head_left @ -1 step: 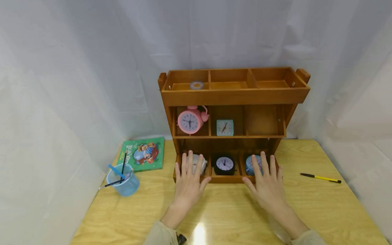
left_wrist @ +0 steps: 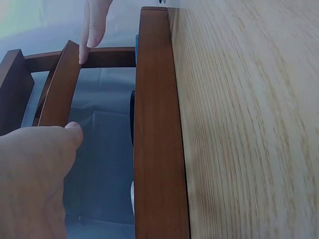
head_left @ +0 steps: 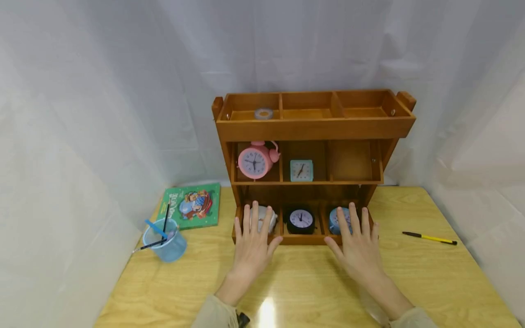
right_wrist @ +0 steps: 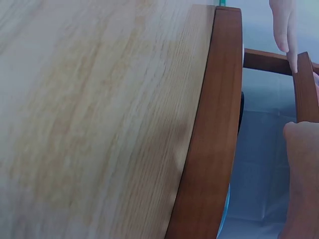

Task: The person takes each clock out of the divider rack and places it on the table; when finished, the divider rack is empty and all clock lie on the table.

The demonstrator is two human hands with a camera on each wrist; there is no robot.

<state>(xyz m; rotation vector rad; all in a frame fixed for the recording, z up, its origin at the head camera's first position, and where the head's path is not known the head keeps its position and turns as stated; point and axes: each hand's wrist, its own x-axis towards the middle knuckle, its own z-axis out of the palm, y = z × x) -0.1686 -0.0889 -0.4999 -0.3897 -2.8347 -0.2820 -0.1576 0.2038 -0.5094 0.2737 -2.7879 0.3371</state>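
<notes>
A brown wooden three-tier shelf [head_left: 316, 130] stands on the table. My left hand [head_left: 252, 248] is spread flat in front of the lower left compartment, its fingers partly covering a white rounded object [head_left: 260, 219] whose kind I cannot make out. My right hand [head_left: 361, 250] is likewise spread before the lower right compartment, partly hiding a blue round clock [head_left: 334, 222]. Neither hand holds anything. In the lower middle compartment, between the hands, sits a black round alarm clock [head_left: 301, 221]. Both wrist views show the shelf's front board [left_wrist: 157, 124] beside the table surface.
The middle tier holds a pink alarm clock [head_left: 253, 162] and a square teal clock [head_left: 301, 171]. A tape roll [head_left: 263, 113] lies in the top tier. Left are a green book [head_left: 207, 209] and a blue cup [head_left: 170, 248] with brushes; right, a yellow-black pen [head_left: 432, 238].
</notes>
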